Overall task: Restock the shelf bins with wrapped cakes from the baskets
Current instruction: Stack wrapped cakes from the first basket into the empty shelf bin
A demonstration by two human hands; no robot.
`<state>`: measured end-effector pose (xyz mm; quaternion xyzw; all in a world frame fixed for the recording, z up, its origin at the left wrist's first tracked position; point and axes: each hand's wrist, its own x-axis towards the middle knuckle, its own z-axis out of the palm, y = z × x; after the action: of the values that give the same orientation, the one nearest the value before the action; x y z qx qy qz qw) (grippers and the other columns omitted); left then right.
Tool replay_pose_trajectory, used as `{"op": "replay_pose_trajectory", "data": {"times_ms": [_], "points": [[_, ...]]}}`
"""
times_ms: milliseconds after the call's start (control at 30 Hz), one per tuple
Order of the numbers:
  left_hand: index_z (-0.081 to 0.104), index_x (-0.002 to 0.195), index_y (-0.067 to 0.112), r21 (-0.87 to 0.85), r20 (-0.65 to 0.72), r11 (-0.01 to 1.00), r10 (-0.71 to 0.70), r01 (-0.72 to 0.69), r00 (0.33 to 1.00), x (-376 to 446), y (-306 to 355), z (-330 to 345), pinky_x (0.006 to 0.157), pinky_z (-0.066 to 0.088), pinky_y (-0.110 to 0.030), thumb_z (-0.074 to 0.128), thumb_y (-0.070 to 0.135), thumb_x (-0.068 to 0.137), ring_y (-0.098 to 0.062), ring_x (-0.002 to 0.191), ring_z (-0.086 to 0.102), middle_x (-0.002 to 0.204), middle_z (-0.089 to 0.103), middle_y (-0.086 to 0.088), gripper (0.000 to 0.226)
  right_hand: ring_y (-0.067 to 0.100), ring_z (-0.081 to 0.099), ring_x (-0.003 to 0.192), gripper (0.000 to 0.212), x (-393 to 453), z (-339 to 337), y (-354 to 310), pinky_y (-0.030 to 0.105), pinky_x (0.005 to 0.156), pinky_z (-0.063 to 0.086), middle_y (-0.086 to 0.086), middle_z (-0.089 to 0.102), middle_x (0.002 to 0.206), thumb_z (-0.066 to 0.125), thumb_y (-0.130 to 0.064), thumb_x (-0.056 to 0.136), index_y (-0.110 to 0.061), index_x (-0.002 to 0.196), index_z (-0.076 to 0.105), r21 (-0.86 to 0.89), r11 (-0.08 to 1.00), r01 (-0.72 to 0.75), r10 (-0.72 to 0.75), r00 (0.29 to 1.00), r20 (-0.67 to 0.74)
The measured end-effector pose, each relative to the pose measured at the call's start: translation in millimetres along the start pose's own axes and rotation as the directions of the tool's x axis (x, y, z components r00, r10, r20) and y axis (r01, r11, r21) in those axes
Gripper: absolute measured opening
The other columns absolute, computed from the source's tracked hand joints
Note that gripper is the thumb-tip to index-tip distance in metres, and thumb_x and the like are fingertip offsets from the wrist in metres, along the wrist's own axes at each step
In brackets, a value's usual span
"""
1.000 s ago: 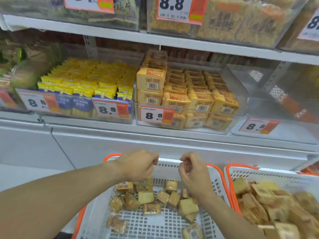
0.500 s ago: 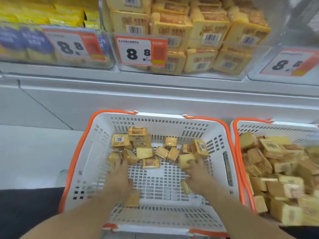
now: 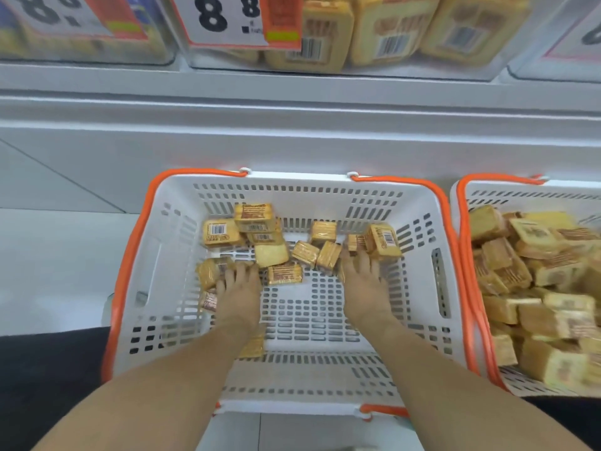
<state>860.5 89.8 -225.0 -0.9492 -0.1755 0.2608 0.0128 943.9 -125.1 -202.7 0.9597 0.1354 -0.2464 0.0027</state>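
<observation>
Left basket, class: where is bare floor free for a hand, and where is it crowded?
In the left basket, bare grid lies between the left hand and right hand, running to the near wall. Another patch borders the right wall. Wrapped cakes crowd the far end. The right basket is heaped.

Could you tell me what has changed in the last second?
Both hands came down from above the rim into the left basket. The left hand and right hand now lie on cakes at its bottom. No cake looks lifted yet. The right basket is as full as before.
</observation>
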Motion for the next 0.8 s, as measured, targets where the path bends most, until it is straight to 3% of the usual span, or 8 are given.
{"op": "replay_pose_trajectory", "data": {"times_ms": [100, 233, 333, 433, 533, 633, 733, 800], "points": [[0.021, 0.154, 0.020, 0.030, 0.044, 0.999, 0.009, -0.010, 0.999, -4, -2, 2, 0.119, 0.026, -0.045, 0.070, 0.019, 0.085, -0.034, 0.146, 0.019, 0.158, 0.014, -0.015, 0.085, 0.031, 0.020, 0.143, 0.098, 4, 2, 8, 0.045, 0.109, 0.042, 0.007, 0.014, 0.160, 0.076, -0.007, 0.079, -0.026, 0.156, 0.018, 0.032, 0.999, -0.008, 0.009, 1.000, -0.020], [0.017, 0.155, 0.022, -0.053, 0.074, 0.998, -0.015, 0.019, 0.997, 5, -11, 6, 0.123, 0.016, -0.050, 0.066, 0.006, 0.088, -0.034, 0.155, -0.003, 0.167, -0.007, -0.016, 0.085, 0.027, 0.032, 0.129, 0.076, 4, -3, 13, 0.042, 0.103, 0.045, 0.001, 0.035, 0.138, 0.081, -0.013, 0.079, -0.027, 0.141, 0.039, 0.043, 0.999, -0.031, 0.031, 0.999, -0.012], [0.015, 0.153, 0.022, -0.090, 0.083, 0.996, -0.002, 0.009, 0.997, 16, -17, 2, 0.121, 0.024, -0.048, 0.065, 0.007, 0.089, -0.030, 0.153, 0.009, 0.164, 0.011, -0.013, 0.082, 0.029, 0.032, 0.132, 0.070, 2, -7, 17, 0.045, 0.106, 0.041, 0.002, 0.036, 0.141, 0.079, -0.017, 0.083, -0.025, 0.140, 0.039, 0.067, 0.996, -0.050, 0.048, 0.998, 0.037], [0.016, 0.153, 0.016, -0.043, 0.103, 0.999, -0.018, 0.022, 0.994, 20, -13, -4, 0.115, 0.030, -0.043, 0.073, 0.029, 0.089, -0.030, 0.144, 0.024, 0.153, 0.027, -0.013, 0.087, 0.028, 0.035, 0.130, 0.066, -1, -4, 17, 0.044, 0.107, 0.041, 0.002, 0.041, 0.142, 0.076, -0.023, 0.085, -0.024, 0.140, 0.040, 0.112, 0.992, -0.050, 0.045, 0.998, 0.050], [0.033, 0.143, 0.011, -0.045, 0.181, 0.999, -0.017, 0.026, 0.983, 14, -5, -5, 0.112, 0.033, -0.042, 0.074, 0.055, 0.080, -0.032, 0.137, 0.032, 0.144, 0.035, -0.015, 0.087, 0.027, 0.038, 0.130, 0.064, -5, -2, 14, 0.043, 0.106, 0.043, 0.003, 0.045, 0.139, 0.075, -0.033, 0.085, -0.024, 0.139, 0.042, 0.165, 0.986, -0.034, 0.021, 0.997, 0.079], [0.044, 0.132, 0.012, -0.181, 0.223, 0.982, -0.008, 0.050, 0.975, 6, 1, -4, 0.100, 0.049, -0.039, 0.074, 0.063, 0.073, -0.028, 0.121, 0.048, 0.130, 0.041, -0.011, 0.083, 0.022, 0.047, 0.124, 0.065, -9, -6, 9, 0.039, 0.100, 0.048, 0.001, 0.055, 0.129, 0.073, -0.050, 0.082, -0.024, 0.137, 0.049, 0.185, 0.983, -0.014, -0.008, 0.993, 0.118], [0.059, 0.108, 0.008, -0.556, 0.313, 0.813, 0.014, 0.171, 0.950, 2, 2, -19, 0.076, 0.056, -0.030, 0.078, 0.048, 0.077, -0.019, 0.090, 0.064, 0.117, 0.051, -0.009, 0.054, 0.011, 0.064, 0.092, 0.061, -13, -18, 3, 0.028, 0.078, 0.055, -0.005, 0.067, 0.101, 0.077, -0.052, 0.077, -0.023, 0.127, 0.057, 0.474, 0.856, -0.206, 0.087, 0.961, 0.261], [0.064, 0.091, 0.006, -0.789, 0.414, 0.535, 0.099, 0.303, 0.905, -1, -3, -28, 0.069, 0.057, -0.024, 0.080, 0.035, 0.080, -0.015, 0.076, 0.064, 0.093, 0.066, -0.007, 0.035, 0.012, 0.067, 0.081, 0.051, -14, -27, 1, 0.029, 0.073, 0.057, -0.001, 0.068, 0.100, 0.078, -0.046, 0.078, -0.019, 0.118, 0.062, 0.672, 0.656, -0.343, 0.136, 0.930, 0.343]]}}
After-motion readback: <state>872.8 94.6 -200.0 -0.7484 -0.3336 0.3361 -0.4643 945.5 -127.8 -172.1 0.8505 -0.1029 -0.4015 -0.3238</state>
